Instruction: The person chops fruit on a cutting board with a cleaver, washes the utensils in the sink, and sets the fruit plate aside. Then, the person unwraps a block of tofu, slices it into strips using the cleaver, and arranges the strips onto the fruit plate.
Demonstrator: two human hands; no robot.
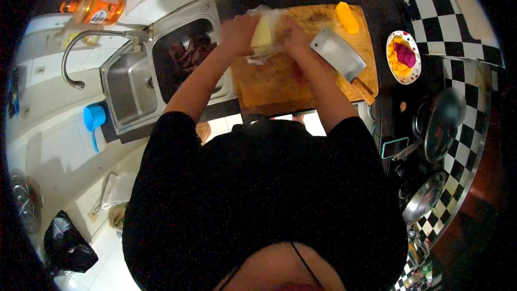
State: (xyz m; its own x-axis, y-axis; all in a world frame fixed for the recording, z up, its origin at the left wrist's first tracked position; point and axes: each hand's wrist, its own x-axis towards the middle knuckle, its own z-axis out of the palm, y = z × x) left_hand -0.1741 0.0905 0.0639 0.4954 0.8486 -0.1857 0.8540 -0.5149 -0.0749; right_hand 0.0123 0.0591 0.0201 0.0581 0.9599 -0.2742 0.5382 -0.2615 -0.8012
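A pale yellow food block [262, 33] lies in thin clear plastic film [264, 58] at the far left of the wooden cutting board [269, 89]. My left hand [239, 33] closes on the block's left side, its fingers against it. On the other side my right hand [296, 36], a little blurred, pinches the film. A cleaver [338, 54] with a wooden handle rests flat on the board, right of my right forearm. Near the board's far right corner is an orange-yellow chunk [347, 18], apart from both hands.
A spotted plate [407, 78] of yellow and magenta pieces stands right of the board. The double sink [129, 83] at left holds dark chunks [191, 54], with a curved faucet [81, 82] over it. A phone [395, 147] and a metal pan [425, 199] are at right.
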